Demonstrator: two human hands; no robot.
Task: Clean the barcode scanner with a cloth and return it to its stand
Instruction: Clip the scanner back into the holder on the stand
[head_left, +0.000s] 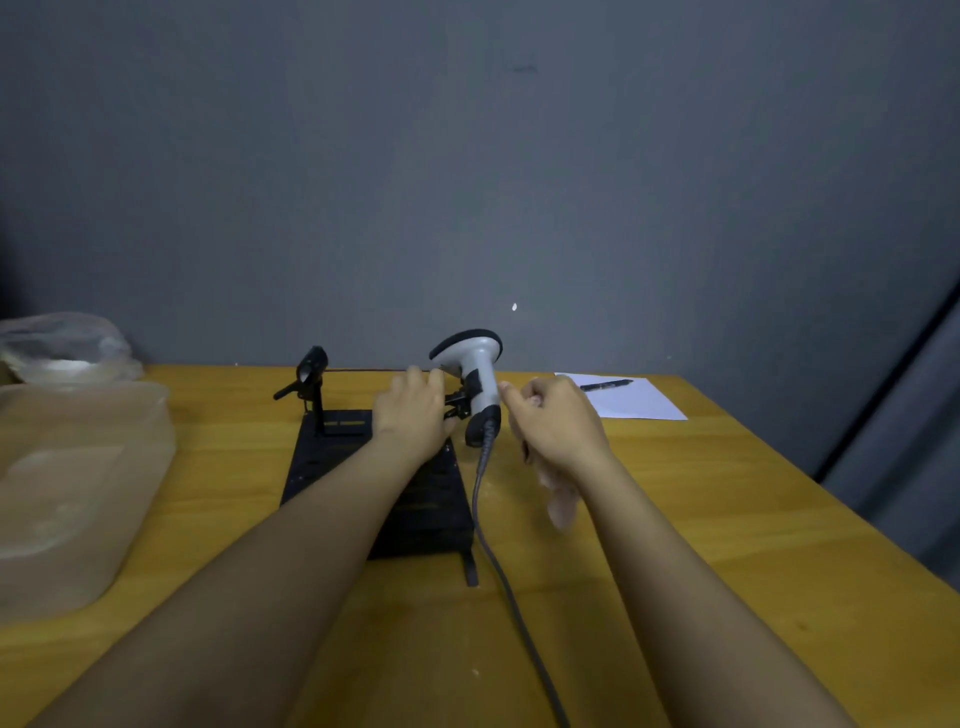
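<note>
Scanner back at its stand

I see the left hand (413, 415) loosely open at the clamp; the right hand (558, 423) gripping the soft cloth (561, 501); the rigid barcode scanner (475, 379) looks light, best held by its handle.

I have one view only, from the camera on the wearer's head. It faces forward and a little down across the wooden worktop (727, 545) toward the grey wall (467, 156) at twelve o'clock. Both forearms enter from six o'clock, close under the lens.
</note>
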